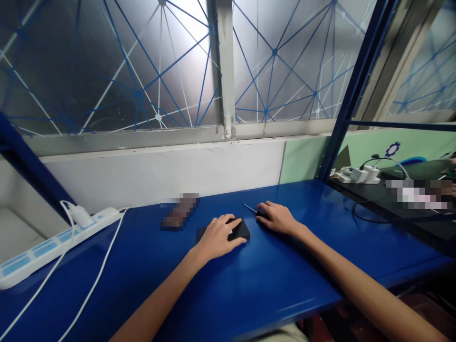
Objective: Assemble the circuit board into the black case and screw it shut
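At frame centre, the left hand [220, 237] lies spread on a black box [243, 230], presumably to steady it; right of centre, the right hand [277, 217] curls round a thin-shafted tool [261, 214].

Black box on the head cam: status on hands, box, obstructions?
Left hand spread over black box; right hand on dark-handled tool. Box flat on blue table. Pixelated item nearby, apart, not blocking.

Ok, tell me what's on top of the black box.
The left hand rests on the black box. A pale patch shows on top; whatever the hand covers cannot be seen.
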Motion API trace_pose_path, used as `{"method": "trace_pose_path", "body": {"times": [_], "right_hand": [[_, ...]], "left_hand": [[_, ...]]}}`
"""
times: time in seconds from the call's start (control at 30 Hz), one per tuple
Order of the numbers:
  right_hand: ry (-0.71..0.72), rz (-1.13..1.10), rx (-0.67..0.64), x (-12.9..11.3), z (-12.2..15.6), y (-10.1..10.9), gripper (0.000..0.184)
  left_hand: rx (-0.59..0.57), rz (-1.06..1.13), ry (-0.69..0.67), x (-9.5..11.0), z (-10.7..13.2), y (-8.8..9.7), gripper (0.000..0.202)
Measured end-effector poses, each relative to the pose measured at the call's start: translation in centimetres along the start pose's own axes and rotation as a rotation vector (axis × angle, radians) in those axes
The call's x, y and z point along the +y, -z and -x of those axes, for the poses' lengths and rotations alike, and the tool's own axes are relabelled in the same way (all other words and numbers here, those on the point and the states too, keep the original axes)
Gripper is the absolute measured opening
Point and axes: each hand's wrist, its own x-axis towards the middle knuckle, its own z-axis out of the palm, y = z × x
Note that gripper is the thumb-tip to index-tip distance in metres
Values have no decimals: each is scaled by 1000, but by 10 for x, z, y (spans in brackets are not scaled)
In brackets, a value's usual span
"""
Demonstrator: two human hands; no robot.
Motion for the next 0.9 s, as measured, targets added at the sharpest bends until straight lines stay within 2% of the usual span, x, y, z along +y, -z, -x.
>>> {"method": "trace_pose_path", "body": {"times": [0.13,0.3,0.37,0.63,0.77,0.9], "right_hand": [[16,28,86,-4,1,-2,37],[52,-41,369,-6,-8,7,32],[78,-66,444,-7,-17,12,32],[31,-109,423,-31,-48,10,20],[114,-156,391,-41,-43,6,23],[232,-183,379,-44,-31,2,24]], "left_hand": [[-9,-23,-11,1,1,3,56],[-11,-54,-28,3,3,3,55],[-4,-66,-32,3,4,3,55],[-18,-111,-56,5,6,6,54],[-27,-126,-75,4,10,10,55],[-11,-137,-93,-8,25,16,55]]}}
